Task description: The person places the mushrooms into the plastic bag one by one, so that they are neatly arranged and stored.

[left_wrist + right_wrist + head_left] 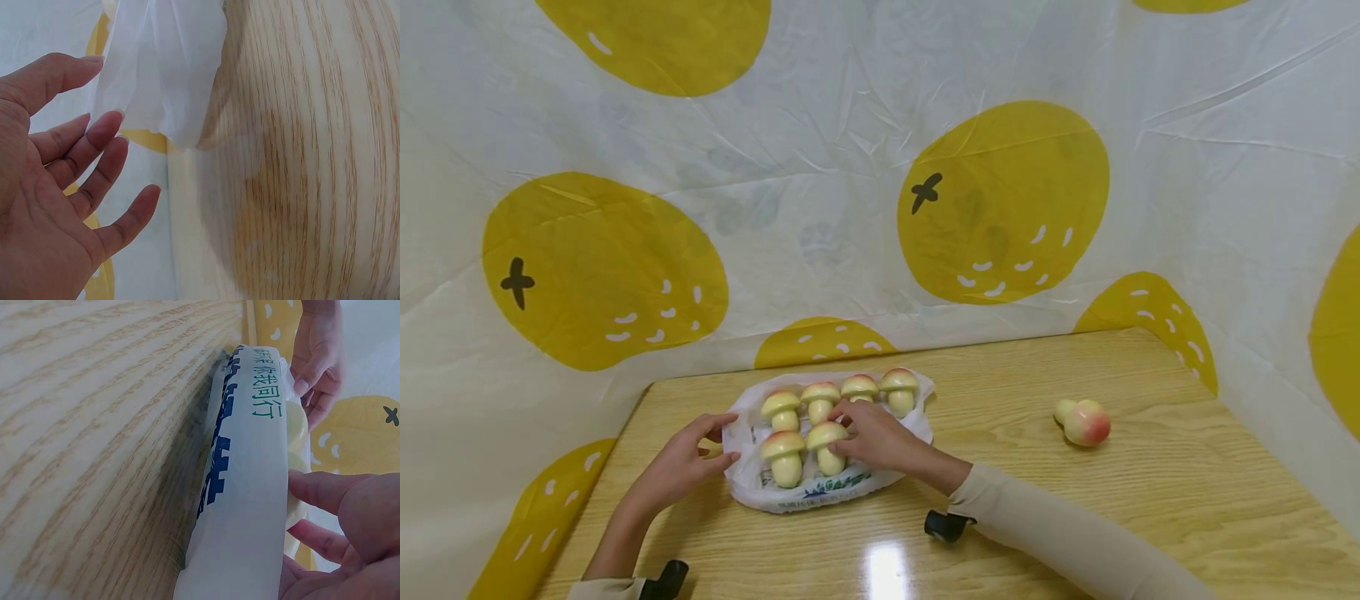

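Observation:
Several yellow toy mushrooms (786,458) with reddish caps lie in two rows on a white plastic bag (752,492), which seems to cover a tray hidden beneath it. My right hand (876,437) grips the mushroom (829,437) at the right of the front row, thumb and fingers about its cap. At the bag's left edge is my left hand (681,467), its fingers (103,169) apart and loosely bent, holding nothing. Whether its fingertips touch the bag I cannot tell. Green and blue print runs along the bag's front side in the right wrist view.
One more mushroom (1086,422) lies on its side on the wooden table (1000,383), to the right of the bag. A white curtain (820,242) with yellow fruit prints hangs behind the table and at its sides.

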{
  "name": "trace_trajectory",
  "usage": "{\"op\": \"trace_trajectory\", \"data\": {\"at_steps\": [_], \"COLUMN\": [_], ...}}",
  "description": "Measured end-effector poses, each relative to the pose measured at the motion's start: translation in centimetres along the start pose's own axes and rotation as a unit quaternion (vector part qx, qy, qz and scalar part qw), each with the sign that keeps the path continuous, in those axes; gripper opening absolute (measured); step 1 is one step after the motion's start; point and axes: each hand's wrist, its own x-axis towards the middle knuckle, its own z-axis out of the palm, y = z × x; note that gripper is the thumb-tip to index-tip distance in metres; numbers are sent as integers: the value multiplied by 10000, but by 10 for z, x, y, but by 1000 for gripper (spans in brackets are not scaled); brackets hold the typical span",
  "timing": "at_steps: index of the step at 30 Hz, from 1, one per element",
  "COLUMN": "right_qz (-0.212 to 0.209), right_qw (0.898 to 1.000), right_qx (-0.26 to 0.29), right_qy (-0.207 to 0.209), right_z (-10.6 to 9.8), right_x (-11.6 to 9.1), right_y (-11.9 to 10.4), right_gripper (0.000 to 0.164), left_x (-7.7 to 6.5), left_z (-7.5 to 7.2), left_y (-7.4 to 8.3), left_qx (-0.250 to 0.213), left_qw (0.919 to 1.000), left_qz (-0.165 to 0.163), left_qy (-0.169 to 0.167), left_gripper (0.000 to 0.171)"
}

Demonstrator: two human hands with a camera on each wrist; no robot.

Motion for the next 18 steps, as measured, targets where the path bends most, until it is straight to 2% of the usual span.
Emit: {"op": "trace_trajectory", "data": {"at_steps": [18], "right_qz": [-126], "right_qw": [9998], "right_qx": [-122], "right_qy": [-90], "right_z": [-14], "right_x": [-3], "right_y": [-1], "right_gripper": [42], "left_x": [0], "left_z": [-1], "left_y": [0], "left_qx": [-54], "left_qw": [10000], "left_qz": [-64], "left_qy": [-14], "left_gripper": [60]}}
